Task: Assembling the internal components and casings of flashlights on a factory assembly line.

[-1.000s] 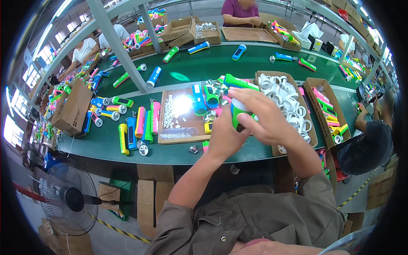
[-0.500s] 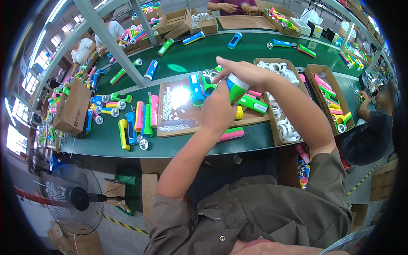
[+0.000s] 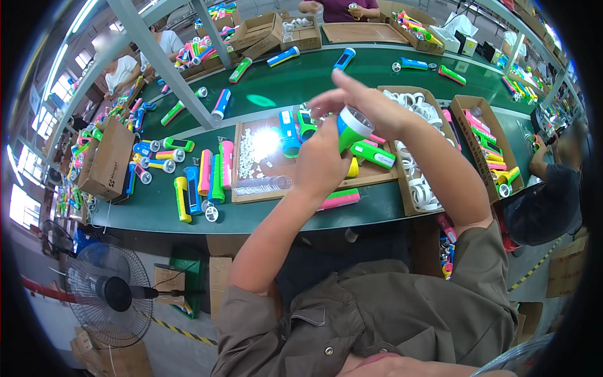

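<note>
The left hand [image 3: 323, 164] is closed around the body of a green torch [image 3: 349, 127], holding it up over the near edge of the green table [image 3: 295, 81], lens end raised. The right hand [image 3: 361, 103] rests on the torch's head, thumb and fingers curled over the rim and the index finger pointing out to the left; it seems to be fitting or turning the lens ring. Judging by how things lie, this torch is near finished. A row of whole torches [image 3: 201, 173] in pink, green, yellow and blue lies to the left. More bodies sit on the flat tray [image 3: 251, 182] under the hands, so much is left to do.

Right of the tray, an open brown box [image 3: 433, 147] holds white rings. Further right, another box [image 3: 487, 141] holds coloured torches. At the left table edge stands a plain brown carton [image 3: 110, 160] with a small dark mark on its side, too small to tell. Far across the table are more open cartons [image 3: 257, 31] and a flat brown sheet [image 3: 358, 32]. Another person's hands [image 3: 352, 9] work there.
</note>
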`<action>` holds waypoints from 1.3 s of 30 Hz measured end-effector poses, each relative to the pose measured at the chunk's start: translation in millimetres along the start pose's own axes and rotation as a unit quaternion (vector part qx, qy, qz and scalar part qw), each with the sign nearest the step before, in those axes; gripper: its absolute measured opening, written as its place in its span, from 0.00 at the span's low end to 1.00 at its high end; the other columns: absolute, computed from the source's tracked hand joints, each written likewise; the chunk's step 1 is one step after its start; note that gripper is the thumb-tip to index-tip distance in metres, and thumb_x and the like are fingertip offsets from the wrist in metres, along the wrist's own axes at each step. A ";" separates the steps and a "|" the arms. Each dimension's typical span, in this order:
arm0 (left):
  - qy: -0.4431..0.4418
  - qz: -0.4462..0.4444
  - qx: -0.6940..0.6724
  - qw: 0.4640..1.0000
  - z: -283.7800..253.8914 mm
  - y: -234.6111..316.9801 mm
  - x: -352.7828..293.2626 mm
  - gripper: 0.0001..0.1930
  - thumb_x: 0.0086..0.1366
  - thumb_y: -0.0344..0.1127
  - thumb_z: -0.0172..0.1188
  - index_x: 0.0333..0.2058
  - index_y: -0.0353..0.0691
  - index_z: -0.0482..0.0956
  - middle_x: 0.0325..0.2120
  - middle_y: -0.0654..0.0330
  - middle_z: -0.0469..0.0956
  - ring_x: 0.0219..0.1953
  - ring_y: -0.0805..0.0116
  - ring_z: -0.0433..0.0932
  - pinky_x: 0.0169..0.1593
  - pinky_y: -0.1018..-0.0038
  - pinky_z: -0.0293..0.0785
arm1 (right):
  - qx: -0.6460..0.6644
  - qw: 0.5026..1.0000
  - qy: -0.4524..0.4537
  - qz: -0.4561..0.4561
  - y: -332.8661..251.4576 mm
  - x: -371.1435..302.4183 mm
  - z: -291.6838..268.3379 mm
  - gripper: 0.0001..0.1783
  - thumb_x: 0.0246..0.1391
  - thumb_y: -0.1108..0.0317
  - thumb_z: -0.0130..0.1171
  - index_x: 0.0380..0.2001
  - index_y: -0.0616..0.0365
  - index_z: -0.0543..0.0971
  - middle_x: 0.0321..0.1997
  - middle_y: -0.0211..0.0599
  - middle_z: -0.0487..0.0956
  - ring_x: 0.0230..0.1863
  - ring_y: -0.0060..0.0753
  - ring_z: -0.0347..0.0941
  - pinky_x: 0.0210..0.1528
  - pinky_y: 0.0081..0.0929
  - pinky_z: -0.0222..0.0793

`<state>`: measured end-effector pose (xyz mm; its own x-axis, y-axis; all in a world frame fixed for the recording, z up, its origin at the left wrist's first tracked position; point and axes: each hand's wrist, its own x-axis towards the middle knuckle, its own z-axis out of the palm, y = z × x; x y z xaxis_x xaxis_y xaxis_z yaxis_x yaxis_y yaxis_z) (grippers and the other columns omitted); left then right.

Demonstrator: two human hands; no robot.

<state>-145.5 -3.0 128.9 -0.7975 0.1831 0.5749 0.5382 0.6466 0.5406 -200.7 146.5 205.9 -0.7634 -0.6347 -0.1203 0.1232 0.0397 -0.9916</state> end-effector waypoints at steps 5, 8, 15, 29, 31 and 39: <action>0.019 0.018 -0.216 0.976 -24.9 13.3 -4.8 0.28 0.50 0.35 0.72 0.48 0.34 0.71 0.37 0.51 0.82 0.41 0.55 0.83 0.45 0.64 0.77 | -0.188 0.936 -0.040 -0.294 9.7 -32.5 11.3 0.44 0.49 0.56 0.68 0.66 0.61 0.62 0.66 0.46 0.66 0.67 0.39 0.63 0.68 0.39 0.58; 0.029 0.037 -0.220 0.974 -19.7 7.9 -1.9 0.27 0.50 0.34 0.72 0.47 0.34 0.72 0.37 0.50 0.82 0.41 0.55 0.83 0.45 0.65 0.77 | -0.336 0.901 0.019 -0.274 11.8 -47.2 32.2 0.43 0.43 0.58 0.73 0.62 0.58 0.67 0.64 0.45 0.70 0.67 0.39 0.64 0.69 0.40 0.57; 0.032 0.027 -0.286 0.957 -16.9 7.5 -7.1 0.21 0.49 0.32 0.72 0.42 0.34 0.76 0.34 0.54 0.82 0.37 0.61 0.83 0.39 0.70 0.78 | -0.241 0.905 0.034 -0.349 25.2 -47.4 48.3 0.38 0.47 0.59 0.69 0.60 0.61 0.68 0.64 0.43 0.70 0.67 0.39 0.65 0.70 0.38 0.54; 0.042 0.052 -0.211 0.975 -19.5 19.7 -1.5 0.19 0.48 0.29 0.74 0.38 0.36 0.78 0.33 0.54 0.82 0.36 0.58 0.84 0.39 0.69 0.79 | -0.034 0.946 -0.022 -0.322 36.2 -42.6 28.7 0.38 0.62 0.49 0.34 0.59 0.72 0.71 0.66 0.58 0.68 0.73 0.50 0.54 0.74 0.44 0.42; 0.040 0.050 -0.220 0.973 -18.2 21.0 -0.7 0.19 0.48 0.29 0.74 0.39 0.36 0.78 0.33 0.54 0.82 0.36 0.58 0.84 0.39 0.69 0.79 | 0.009 0.951 -0.063 -0.303 36.5 -42.5 24.2 0.32 0.62 0.58 0.35 0.61 0.70 0.69 0.70 0.50 0.64 0.75 0.41 0.50 0.75 0.37 0.42; 0.133 -0.014 -0.180 0.975 -5.8 21.0 1.4 0.18 0.49 0.29 0.72 0.37 0.37 0.74 0.30 0.55 0.79 0.33 0.54 0.80 0.36 0.64 0.74 | -0.013 0.945 0.134 -0.299 47.6 -47.6 62.8 0.29 0.62 0.64 0.57 0.63 0.63 0.65 0.57 0.39 0.72 0.58 0.27 0.68 0.62 0.28 0.62</action>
<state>-133.8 6.5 144.6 -0.7400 -0.0608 0.6699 0.6161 0.3384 0.7113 -118.6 130.2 167.4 -0.8249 -0.3311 0.4581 -0.3944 -0.2435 -0.8861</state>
